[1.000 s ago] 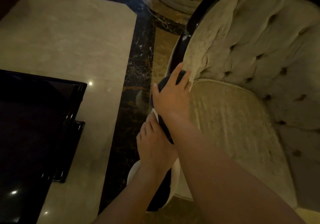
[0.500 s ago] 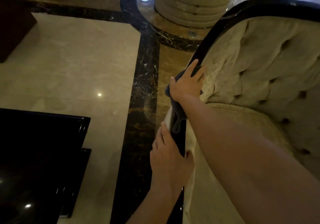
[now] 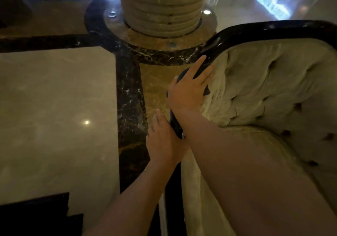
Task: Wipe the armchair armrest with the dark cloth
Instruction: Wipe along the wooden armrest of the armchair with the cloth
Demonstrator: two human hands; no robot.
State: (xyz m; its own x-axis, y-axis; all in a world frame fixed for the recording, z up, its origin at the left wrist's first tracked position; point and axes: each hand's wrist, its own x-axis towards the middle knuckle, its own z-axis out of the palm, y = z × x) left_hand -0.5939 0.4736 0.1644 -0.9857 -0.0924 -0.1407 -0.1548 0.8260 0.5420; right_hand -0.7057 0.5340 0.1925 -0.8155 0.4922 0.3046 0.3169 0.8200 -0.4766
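While the right hand (image 3: 188, 91) lay spread flat over the dark cloth (image 3: 182, 75), pressing it onto the glossy black armrest (image 3: 215, 44) of the armchair (image 3: 273, 89), the left hand (image 3: 164, 140) gripped the same rail just below, fingers folded over its outer edge. In the head view the cloth was mostly hidden under the right palm, with one corner showing beside the cream tufted padding and a tail hanging down the rail between the two hands. The right forearm crossed the seat and blocked much of the lower rail. One ribbed column (image 3: 162, 7) stood on the marble floor (image 3: 54, 98) just beyond the chair, and one black table (image 3: 36, 215) sat at the lower left, well apart. Two hands, one cloth, one chair were visible.
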